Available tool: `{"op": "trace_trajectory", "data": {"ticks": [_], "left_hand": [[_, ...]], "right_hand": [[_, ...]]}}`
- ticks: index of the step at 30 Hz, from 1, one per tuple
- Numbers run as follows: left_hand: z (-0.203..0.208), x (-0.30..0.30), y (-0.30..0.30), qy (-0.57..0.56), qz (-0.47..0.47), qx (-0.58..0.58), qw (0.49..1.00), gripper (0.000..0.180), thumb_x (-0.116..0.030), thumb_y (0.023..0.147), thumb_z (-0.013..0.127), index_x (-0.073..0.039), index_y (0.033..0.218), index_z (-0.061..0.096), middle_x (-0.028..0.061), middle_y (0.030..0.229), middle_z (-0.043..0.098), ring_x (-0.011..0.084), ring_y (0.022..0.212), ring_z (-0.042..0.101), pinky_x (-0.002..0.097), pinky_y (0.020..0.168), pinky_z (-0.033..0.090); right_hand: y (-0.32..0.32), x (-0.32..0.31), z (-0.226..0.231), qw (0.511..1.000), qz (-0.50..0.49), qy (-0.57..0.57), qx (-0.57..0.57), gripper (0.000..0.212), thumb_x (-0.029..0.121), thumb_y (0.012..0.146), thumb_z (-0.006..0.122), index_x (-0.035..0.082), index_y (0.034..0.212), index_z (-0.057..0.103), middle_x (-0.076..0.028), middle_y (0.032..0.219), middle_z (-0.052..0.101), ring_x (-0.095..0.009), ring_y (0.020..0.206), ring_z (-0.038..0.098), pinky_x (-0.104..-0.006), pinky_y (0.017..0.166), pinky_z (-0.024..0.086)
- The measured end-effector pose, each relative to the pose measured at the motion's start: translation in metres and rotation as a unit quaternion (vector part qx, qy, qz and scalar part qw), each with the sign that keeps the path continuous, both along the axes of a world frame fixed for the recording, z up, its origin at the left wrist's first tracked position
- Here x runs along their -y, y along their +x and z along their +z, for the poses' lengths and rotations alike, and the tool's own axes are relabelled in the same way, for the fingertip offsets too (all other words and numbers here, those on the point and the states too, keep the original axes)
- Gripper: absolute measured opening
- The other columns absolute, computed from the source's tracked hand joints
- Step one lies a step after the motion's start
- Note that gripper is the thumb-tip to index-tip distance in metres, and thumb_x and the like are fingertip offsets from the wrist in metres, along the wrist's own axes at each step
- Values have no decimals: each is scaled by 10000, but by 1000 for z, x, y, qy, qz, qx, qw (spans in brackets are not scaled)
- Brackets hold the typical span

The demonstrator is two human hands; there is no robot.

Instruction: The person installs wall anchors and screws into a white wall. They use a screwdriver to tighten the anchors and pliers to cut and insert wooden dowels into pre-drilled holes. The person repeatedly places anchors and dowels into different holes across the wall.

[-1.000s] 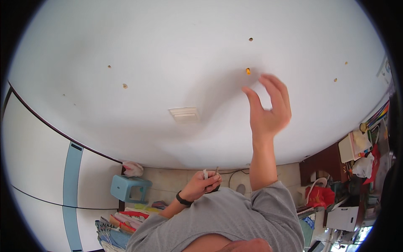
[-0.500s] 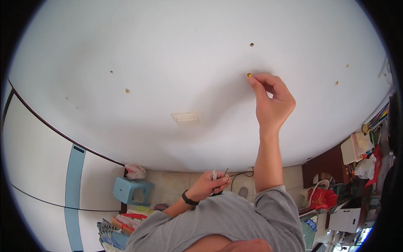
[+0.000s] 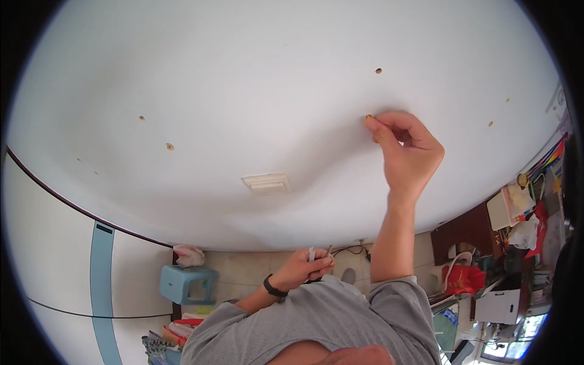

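My right hand [image 3: 410, 152] is raised against the white wall [image 3: 243, 79], thumb and forefinger pinched on a small yellow wall plug [image 3: 368, 117]. The plug's end sits at the wall surface; whether it is inside a hole is hidden by the fingertips. A drilled hole [image 3: 378, 71] shows just above that hand. Low in front of my body, my left hand [image 3: 300, 269] is closed round a small white piece [image 3: 312, 253] and a thin metal piece [image 3: 330, 250], both poking out past the fingers.
More holes mark the wall at left [image 3: 170, 146] and right [image 3: 491, 124], with a white wall switch [image 3: 267, 183] between. Below are a blue stool [image 3: 185, 285] carrying a plastic bag [image 3: 189, 255], a dark cable [image 3: 348, 249], a white cabinet [image 3: 55, 261] and a cluttered desk [image 3: 459, 234].
The view has shifted slightly. My right hand still pinches the yellow wall plug at the wall, and less yellow shows beyond the fingertips. My left hand keeps its hold.
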State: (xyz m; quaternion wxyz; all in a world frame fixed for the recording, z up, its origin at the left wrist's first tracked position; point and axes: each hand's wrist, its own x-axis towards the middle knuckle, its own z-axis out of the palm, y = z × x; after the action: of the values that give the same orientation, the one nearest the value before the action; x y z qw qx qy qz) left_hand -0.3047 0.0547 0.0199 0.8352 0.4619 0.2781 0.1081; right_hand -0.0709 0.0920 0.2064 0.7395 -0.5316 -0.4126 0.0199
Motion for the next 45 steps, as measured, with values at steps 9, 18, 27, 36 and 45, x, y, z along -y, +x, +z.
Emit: {"op": "trace_trajectory", "data": {"ticks": [9,18,27,36,45], "left_hand": [[3,-7,-5,13,76,51,996,251,-220,1085,606,-4,969,657,-13,793,581,54,635,423,221,585,350],[66,-7,37,144,227,84,959,195,-136,1070,626,41,1095,705,34,790,669,61,593,509,224,523,370],[54,7,42,136,201,83,967,196,-151,1060,633,37,1060,690,10,776,634,53,601,461,215,543,349],[39,0,18,93,178,56,978,167,-119,1054,635,39,1065,686,-4,792,622,37,609,436,212,559,342],[33,-11,17,92,131,56,986,167,-125,1053,644,29,1089,697,5,789,636,28,594,438,210,533,335]], "right_hand": [[10,29,-39,987,120,12,101,187,-93,809,803,-23,976,758,-93,919,752,-147,789,701,-292,749,566],[-38,106,-116,958,270,-99,15,170,-64,801,818,-4,951,768,-101,955,750,-192,836,711,-302,741,563],[-2,38,-35,999,24,17,34,83,-12,850,802,-22,916,752,-80,860,759,-126,762,691,-272,743,555],[2,-1,2,999,-18,21,46,67,-8,823,811,3,850,751,-25,764,732,-107,678,665,-248,635,511],[-8,-4,-1,991,-98,35,84,94,-57,810,781,9,800,715,-29,719,705,-116,646,651,-253,609,504]]}}
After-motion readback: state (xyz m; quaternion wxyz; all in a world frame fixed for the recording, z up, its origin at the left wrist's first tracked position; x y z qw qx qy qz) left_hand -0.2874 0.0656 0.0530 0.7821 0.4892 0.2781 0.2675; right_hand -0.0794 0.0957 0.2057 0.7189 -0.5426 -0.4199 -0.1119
